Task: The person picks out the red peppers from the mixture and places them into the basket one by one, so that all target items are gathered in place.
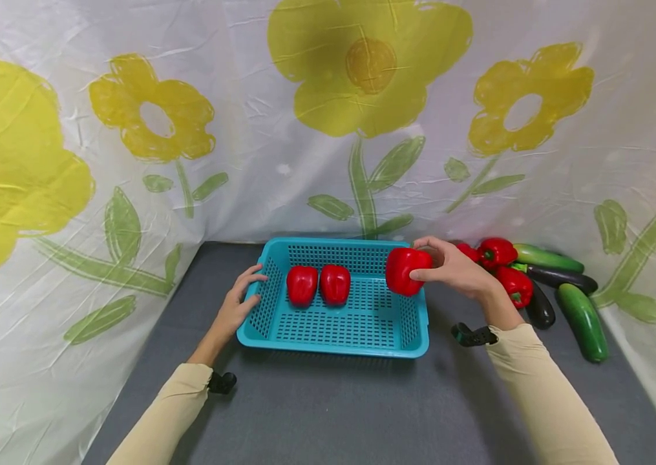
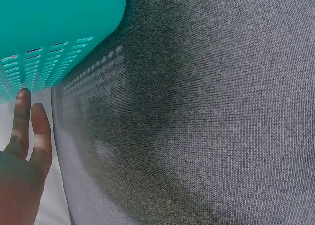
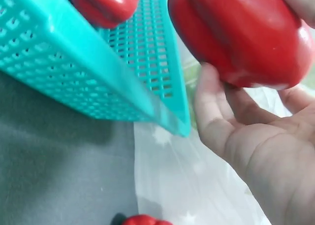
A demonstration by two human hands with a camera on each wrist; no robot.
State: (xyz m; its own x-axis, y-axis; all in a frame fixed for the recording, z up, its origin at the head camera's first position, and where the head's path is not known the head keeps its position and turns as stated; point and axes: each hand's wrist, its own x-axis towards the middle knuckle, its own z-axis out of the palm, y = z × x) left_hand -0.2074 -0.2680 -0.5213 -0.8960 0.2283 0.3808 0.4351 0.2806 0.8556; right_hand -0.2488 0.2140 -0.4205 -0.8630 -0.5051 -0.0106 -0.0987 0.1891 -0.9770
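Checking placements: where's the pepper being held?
In the head view, the held pepper is right of centre, at the right end of the blue basket, in the right hand.

Left sleeve (image 1: pixel 159 413), head view between 7 and 8 o'clock: I log pale cream-beige cloth, plain, long, softly wrinkled toward the cuff. Right sleeve (image 1: pixel 554 400), 4 o'clock: same colour and plain cloth, creases gathered near the cuff. Left wrist unit (image 1: pixel 223 383), 7 o'clock: black, rounded end jutting toward 3 o'clock from the cuff. Right wrist unit (image 1: pixel 470 334), 4 o'clock: black, curved end jutting toward 9 o'clock; any markings too small for me to read. Left hand (image 1: pixel 237 302), 8 o'clock, and right hand (image 1: pixel 457 268), between 3 and 4 o'clock: both bare
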